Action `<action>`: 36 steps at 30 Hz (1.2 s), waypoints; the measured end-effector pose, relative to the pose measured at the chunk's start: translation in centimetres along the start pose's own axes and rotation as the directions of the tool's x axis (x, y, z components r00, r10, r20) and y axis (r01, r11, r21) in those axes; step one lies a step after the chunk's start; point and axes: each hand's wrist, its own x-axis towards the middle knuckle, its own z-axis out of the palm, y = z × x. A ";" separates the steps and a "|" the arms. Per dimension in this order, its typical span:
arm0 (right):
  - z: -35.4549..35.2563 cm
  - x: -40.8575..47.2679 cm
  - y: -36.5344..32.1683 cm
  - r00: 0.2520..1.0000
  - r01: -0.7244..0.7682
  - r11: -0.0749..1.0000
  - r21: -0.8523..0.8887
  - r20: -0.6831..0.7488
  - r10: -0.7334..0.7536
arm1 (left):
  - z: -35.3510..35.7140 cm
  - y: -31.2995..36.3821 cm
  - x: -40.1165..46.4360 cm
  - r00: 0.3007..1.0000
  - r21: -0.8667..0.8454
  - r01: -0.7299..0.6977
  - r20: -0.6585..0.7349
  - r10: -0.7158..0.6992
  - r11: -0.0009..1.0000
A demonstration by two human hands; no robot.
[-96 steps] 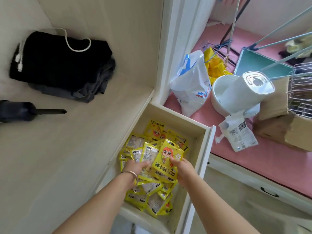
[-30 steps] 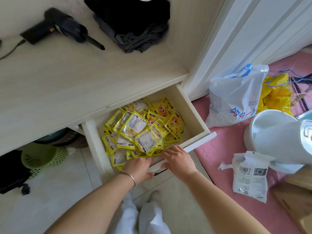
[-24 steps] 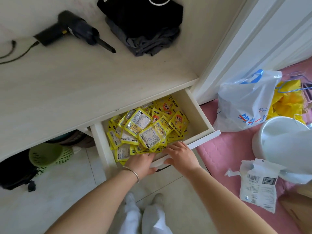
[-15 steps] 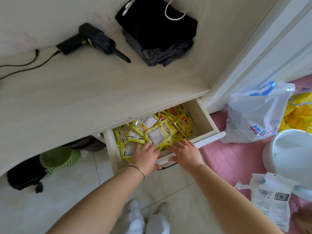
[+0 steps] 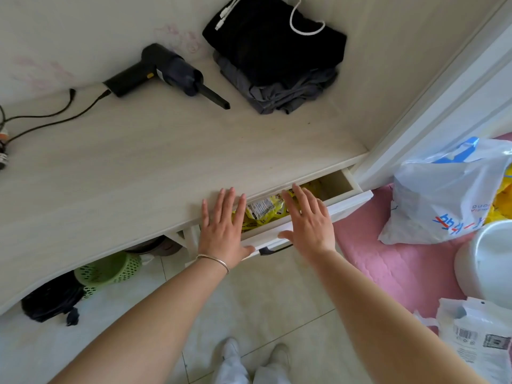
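A white drawer (image 5: 349,202) under the pale wooden desk (image 5: 138,167) stands only a narrow gap open. Yellow snack packets (image 5: 264,210) show through the gap. My left hand (image 5: 223,231), with a thin bracelet on the wrist, lies flat with straight fingers over the drawer's left end, its thumb at the front edge. My right hand (image 5: 309,220) lies flat on the drawer front, fingers spread over the gap. Neither hand holds anything.
On the desk lie a black handheld blower (image 5: 166,72) with its cable and a folded pile of black and grey clothes (image 5: 277,54). A green basket (image 5: 109,270) and dark cloth sit under the desk. A white plastic bag (image 5: 448,195), white pot and pouch lie on the pink mat at right.
The drawer has slid in from wide open to a narrow gap. Both hands went from sorting packets to pushing on the drawer front, and now lie flat with straight fingers.
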 end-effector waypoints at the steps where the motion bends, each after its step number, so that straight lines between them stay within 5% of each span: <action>1: -0.1 0.4 0.0 1.000 0.014 1.000 -0.016 0.008 -0.014 | 0.2 -0.3 0.1 1.000 0.018 0.020 -0.008 -0.020 1.000; 5: 0.0 1.7 0.2 0.994 0.041 0.999 -0.013 0.104 -0.039 | 1.1 -1.7 0.4 0.994 0.022 0.006 -0.105 -0.003 1.000; 22: 3.3 5.8 -2.3 0.963 -0.096 0.995 0.016 -0.250 0.097 | 1.4 -3.4 4.1 0.972 0.044 0.022 -0.236 -0.011 0.999; 36: 3.8 6.1 -2.6 0.946 -0.122 0.991 0.046 -0.297 0.131 | 2.3 -3.1 4.7 0.944 0.041 0.043 -0.330 -0.027 0.998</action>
